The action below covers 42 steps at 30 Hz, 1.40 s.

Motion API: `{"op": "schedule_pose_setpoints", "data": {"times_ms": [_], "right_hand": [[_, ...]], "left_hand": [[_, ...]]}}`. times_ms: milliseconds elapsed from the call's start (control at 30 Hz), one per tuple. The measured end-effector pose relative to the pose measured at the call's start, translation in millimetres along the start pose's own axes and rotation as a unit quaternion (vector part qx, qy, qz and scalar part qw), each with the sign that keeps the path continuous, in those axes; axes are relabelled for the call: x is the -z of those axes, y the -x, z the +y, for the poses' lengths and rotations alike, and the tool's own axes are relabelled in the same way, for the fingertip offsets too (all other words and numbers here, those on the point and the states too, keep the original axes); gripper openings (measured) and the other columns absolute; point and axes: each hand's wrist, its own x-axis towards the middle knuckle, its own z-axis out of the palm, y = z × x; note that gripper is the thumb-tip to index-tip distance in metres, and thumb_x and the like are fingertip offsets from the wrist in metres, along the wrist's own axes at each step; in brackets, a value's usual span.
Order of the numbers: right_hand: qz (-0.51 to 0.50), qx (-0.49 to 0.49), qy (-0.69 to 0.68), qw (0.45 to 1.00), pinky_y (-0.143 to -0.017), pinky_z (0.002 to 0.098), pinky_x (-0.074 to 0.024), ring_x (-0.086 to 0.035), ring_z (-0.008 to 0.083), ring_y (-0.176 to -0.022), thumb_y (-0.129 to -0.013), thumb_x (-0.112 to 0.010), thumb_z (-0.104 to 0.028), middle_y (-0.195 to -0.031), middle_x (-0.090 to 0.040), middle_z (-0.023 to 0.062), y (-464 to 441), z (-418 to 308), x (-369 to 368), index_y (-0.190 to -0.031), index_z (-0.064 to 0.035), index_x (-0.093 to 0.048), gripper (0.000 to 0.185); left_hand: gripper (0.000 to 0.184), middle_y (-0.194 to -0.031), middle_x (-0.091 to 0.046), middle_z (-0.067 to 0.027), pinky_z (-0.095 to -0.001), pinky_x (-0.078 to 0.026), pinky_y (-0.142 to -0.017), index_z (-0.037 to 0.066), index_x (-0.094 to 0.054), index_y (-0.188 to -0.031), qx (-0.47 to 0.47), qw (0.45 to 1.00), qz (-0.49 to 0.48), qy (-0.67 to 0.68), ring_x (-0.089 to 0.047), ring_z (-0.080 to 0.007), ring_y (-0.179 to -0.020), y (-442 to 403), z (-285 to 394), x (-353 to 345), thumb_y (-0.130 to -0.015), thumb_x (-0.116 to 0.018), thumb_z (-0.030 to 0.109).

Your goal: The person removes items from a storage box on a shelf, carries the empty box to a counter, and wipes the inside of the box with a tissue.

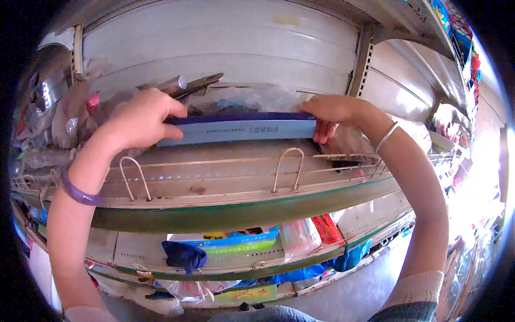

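Note:
A long flat box (241, 130), light blue on its near side with a dark blue top edge and small printed characters, is held level above the upper shelf (214, 177). My left hand (145, 119) grips its left end, thumb and fingers on the edge. At the right end, my right hand (332, 114) is closed round the corner, with the fingertips showing beneath it. Clear plastic bags (268, 98) and some dark long items (201, 85) lie behind the box and are partly hidden by it.
Wire loops (288, 166) stand along the upper shelf's front rail. A lower shelf (230, 268) holds a blue box (257, 236), a dark cloth (184, 255) and red packets (327, 229). A slotted metal upright (362, 64) rises at the right. More plastic bags (67, 115) lie at the left.

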Motion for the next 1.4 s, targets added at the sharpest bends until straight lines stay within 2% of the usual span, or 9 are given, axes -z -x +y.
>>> {"op": "schedule_pose_setpoints", "data": {"times_ms": [367, 500, 567, 667, 967, 1033, 1133, 1267, 1400], "right_hand": [[0.116, 0.101, -0.415, 0.897, -0.072, 0.0469, -0.0563, -0.058, 0.0353, -0.082, -0.095, -0.037, -0.034, -0.095, -0.053, 0.0179, -4.6, -0.8, -22.7, -0.110, 0.0017, -0.045, 0.040], [0.229, 0.237, -0.136, 0.934, -0.070, 0.0430, -0.0570, -0.058, 0.0314, -0.083, -0.094, -0.039, -0.032, -0.093, -0.054, 0.0155, -10.1, 22.8, -13.0, -0.108, 0.0004, -0.045, 0.036], [0.309, 0.327, 0.132, 0.883, -0.067, 0.0403, -0.0575, -0.059, 0.0302, -0.081, -0.094, -0.039, -0.031, -0.090, -0.055, 0.0154, 7.4, 26.4, -1.5, -0.107, 0.0005, -0.045, 0.035], [0.283, 0.364, 0.048, 0.886, -0.058, 0.0356, -0.0567, -0.061, 0.0312, -0.071, -0.094, -0.039, -0.028, -0.087, -0.056, 0.0184, 5.4, 54.8, 29.4, -0.104, 0.0025, -0.044, 0.033], [0.265, 0.152, -0.397, 0.866, -0.055, 0.0339, -0.0537, -0.060, 0.0317, -0.069, -0.092, -0.042, -0.030, -0.086, -0.056, 0.0205, 84.2, 25.6, -5.9, -0.101, 0.0026, -0.044, 0.034], [0.370, 0.206, 0.054, 0.904, -0.057, 0.0344, -0.0540, -0.061, 0.0301, -0.071, -0.092, -0.043, -0.027, -0.085, -0.056, 0.0194, 103.6, 36.8, -0.1, -0.101, 0.0015, -0.045, 0.030], [0.298, 0.191, -0.202, 0.913, -0.060, 0.0368, -0.0547, -0.062, 0.0258, -0.075, -0.092, -0.044, -0.014, -0.087, -0.057, 0.0169, 102.6, 70.0, 24.1, -0.100, 0.0002, -0.046, 0.017], [0.392, 0.202, 0.123, 0.889, -0.063, 0.0373, -0.0553, -0.061, 0.0234, -0.076, -0.086, -0.051, -0.003, -0.092, -0.057, 0.0168, 124.6, 76.3, 19.1, -0.100, 0.0001, -0.045, 0.016], [0.393, 0.232, 0.046, 0.889, -0.063, 0.0365, -0.0550, -0.061, 0.0240, -0.077, -0.077, -0.060, 0.005, -0.092, -0.057, 0.0180, 129.3, 106.7, 34.0, -0.102, -0.0008, -0.045, 0.030]], "left_hand": [[0.025, -0.074, -0.059, -0.0183, -0.0392, -0.042, -0.061, 0.001, -0.061, -0.084, 0.004, 0.998, 0.057, 0.029, -0.055, -0.0343, -0.069, 0.6, -11.6, -4.2, -0.067, -0.070, 0.017], [0.029, -0.079, -0.060, -0.0195, -0.0395, -0.044, -0.064, 0.001, -0.062, -0.087, -0.039, 0.991, 0.128, 0.026, -0.058, -0.0350, -0.073, 5.7, -5.8, -5.8, -0.067, -0.071, 0.019], [0.030, -0.077, -0.059, -0.0210, -0.0399, -0.043, -0.063, -0.002, -0.060, -0.086, -0.042, 0.987, 0.151, 0.043, -0.057, -0.0357, -0.071, 5.9, 0.2, -3.2, -0.067, -0.072, 0.019], [0.030, -0.076, -0.058, -0.0211, -0.0397, -0.042, -0.062, -0.002, -0.059, -0.084, -0.019, 0.992, 0.107, 0.070, -0.055, -0.0361, -0.068, 1.1, 11.5, 7.9, -0.067, -0.072, 0.019], [0.030, -0.065, -0.046, -0.0213, -0.0373, -0.036, -0.055, -0.004, -0.051, -0.076, -0.082, 0.990, 0.110, 0.035, -0.037, -0.0262, -0.055, -3.9, 49.0, 21.1, -0.070, -0.070, 0.019], [0.030, -0.063, -0.044, -0.0208, -0.0368, -0.035, -0.055, -0.004, -0.051, -0.076, -0.086, 0.987, 0.102, 0.093, -0.037, -0.0240, -0.055, -7.1, 56.9, 23.4, -0.070, -0.070, 0.018], [0.029, -0.062, -0.045, -0.0200, -0.0365, -0.036, -0.055, -0.004, -0.052, -0.076, -0.121, 0.981, 0.118, 0.100, -0.038, -0.0214, -0.054, -13.9, 68.0, 23.9, -0.070, -0.069, 0.019], [0.029, -0.061, -0.047, -0.0191, -0.0367, -0.036, -0.055, -0.004, -0.054, -0.077, -0.142, 0.975, 0.144, 0.096, -0.038, -0.0220, -0.054, -21.6, 80.7, 23.2, -0.071, -0.069, 0.020], [0.027, -0.065, -0.053, -0.0200, -0.0376, -0.039, -0.057, -0.002, -0.059, -0.080, -0.158, 0.973, 0.148, 0.085, -0.047, -0.0254, -0.056, -31.1, 91.1, 28.0, -0.071, -0.068, 0.021]]}}
